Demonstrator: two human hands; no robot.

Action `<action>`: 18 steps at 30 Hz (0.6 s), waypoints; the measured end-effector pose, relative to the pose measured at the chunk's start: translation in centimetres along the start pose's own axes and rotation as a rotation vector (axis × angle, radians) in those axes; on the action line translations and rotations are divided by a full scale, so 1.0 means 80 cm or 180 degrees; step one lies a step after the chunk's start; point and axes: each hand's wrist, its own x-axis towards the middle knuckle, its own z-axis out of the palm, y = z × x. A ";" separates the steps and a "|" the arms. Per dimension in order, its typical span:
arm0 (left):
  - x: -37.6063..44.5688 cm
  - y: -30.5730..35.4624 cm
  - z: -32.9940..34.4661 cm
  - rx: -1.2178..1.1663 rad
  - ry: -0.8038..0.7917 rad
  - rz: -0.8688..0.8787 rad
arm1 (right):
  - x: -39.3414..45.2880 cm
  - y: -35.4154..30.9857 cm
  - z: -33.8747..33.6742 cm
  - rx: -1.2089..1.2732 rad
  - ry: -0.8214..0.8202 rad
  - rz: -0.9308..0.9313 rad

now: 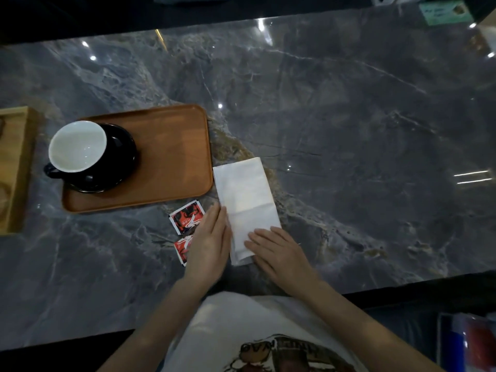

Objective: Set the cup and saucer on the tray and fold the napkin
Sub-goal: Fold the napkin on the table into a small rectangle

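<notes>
A dark cup (pixel 77 147) with a white inside stands on a black saucer (pixel 120 162) at the left end of the brown wooden tray (pixel 171 146). Right of the tray lies the white napkin (pixel 245 194), folded into a long narrow strip on the marble table. My left hand (pixel 209 242) rests flat along the strip's near left edge. My right hand (pixel 279 251) lies flat with its fingers pressing on the strip's near end.
Two red and white sachets (pixel 186 217) lie just left of my left hand, near the tray's front edge. A light wooden box (pixel 16 170) stands at the far left. The table's near edge (pixel 402 284) runs just behind my wrists.
</notes>
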 end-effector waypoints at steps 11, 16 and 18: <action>-0.017 0.016 0.008 -0.0879 0.0252 -0.0661 | 0.003 -0.011 0.005 0.0494 0.0509 0.0077; -0.020 0.008 0.012 -0.0705 0.0290 -0.0436 | 0.001 -0.007 0.018 0.0290 0.0547 -0.0102; -0.021 0.004 0.016 -0.0523 0.0264 -0.0302 | -0.003 -0.004 0.021 0.0057 0.0448 -0.0264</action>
